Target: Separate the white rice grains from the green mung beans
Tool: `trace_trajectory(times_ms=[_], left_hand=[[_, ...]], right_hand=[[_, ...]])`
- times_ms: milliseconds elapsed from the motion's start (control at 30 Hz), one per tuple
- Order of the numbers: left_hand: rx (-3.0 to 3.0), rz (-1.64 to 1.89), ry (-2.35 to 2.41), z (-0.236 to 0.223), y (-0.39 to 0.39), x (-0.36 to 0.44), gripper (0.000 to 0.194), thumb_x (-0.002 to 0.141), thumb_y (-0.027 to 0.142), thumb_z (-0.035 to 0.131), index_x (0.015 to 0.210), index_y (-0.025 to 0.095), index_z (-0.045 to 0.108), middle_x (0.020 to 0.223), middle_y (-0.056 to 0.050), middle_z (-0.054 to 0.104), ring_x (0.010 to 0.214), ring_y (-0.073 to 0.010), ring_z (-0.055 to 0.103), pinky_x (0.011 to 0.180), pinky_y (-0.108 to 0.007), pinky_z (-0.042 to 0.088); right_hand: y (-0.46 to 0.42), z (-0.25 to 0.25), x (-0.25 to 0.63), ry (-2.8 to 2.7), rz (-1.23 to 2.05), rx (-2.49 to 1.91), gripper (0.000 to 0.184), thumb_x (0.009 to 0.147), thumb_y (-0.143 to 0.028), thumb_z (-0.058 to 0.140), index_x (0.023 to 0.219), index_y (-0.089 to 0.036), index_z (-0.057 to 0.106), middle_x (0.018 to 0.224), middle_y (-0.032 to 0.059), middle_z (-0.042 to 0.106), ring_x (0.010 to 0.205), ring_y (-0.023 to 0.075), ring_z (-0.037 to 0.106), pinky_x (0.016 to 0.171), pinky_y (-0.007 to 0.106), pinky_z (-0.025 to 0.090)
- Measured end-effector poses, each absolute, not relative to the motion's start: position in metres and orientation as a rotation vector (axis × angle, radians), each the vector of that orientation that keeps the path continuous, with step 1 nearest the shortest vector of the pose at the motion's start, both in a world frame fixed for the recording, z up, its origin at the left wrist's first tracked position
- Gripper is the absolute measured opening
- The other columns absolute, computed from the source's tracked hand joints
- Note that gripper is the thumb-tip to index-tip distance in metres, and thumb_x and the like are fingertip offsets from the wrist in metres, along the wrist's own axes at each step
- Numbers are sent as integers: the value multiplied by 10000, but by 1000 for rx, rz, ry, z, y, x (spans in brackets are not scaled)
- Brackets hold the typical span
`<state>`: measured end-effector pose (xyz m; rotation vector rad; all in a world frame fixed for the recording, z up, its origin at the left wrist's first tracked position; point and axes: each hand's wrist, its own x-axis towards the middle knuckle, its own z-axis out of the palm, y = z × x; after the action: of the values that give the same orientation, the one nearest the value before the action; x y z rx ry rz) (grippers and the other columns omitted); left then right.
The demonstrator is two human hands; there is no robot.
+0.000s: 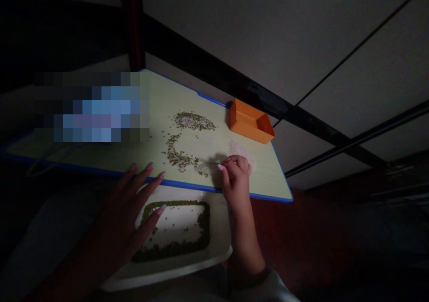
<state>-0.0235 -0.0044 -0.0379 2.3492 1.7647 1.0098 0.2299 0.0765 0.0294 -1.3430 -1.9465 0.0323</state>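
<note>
My right hand (236, 174) is closed in a pinch above the pale board, gripping a thin, clear curved piece (207, 165) whose exact kind I cannot make out. Its far end reaches a curved scatter of small green beans (181, 159) on the board. Farther back lies a pile of green beans mixed with pale grains (193, 121). A patch of pale grains (239, 149) is just beyond my right hand. My left hand (134, 208) has its fingers spread, holding nothing, over the left side of a white basin (219, 248). Green beans line the basin's bottom edges.
An orange open box (250, 132) stands at the board's back right. The blue-edged board (268, 186) lies just beyond the basin. A pixelated patch covers the board's left part, with a thin pale cable (47, 159) below it. Pale wall panels rise behind.
</note>
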Motion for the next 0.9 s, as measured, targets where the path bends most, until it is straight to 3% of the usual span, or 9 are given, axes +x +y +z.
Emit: trace_trajectory(times_ms=[333,567,900], left_hand=[[2331,947,1783,-36,-4,-23,636,921,395,459,1524,366,257,1628,-62,352,1562,-309,197,1186,-592,382],[2353,942,1781,-36,-5,-24,632,921,398,465,1521,335,274,1624,-77,355,1567,-311,177,1185,-592,382],[2346,955,1775,-35,-5,-23,650,915,399,477,1526,353,261,1633,-60,344,1571,-301,175,1199,-578,368]], right_hand=[[75,29,234,-1817,37,-1423,254,984,-275,429,770,-212,550,871,59,584,911,224,514,829,370,373],[76,27,237,-1824,-85,-1484,291,999,-274,381,734,-224,492,822,53,562,858,224,479,786,357,347],[73,26,237,-1893,25,-1432,278,999,-287,397,754,-216,510,821,42,571,869,216,494,803,358,351]])
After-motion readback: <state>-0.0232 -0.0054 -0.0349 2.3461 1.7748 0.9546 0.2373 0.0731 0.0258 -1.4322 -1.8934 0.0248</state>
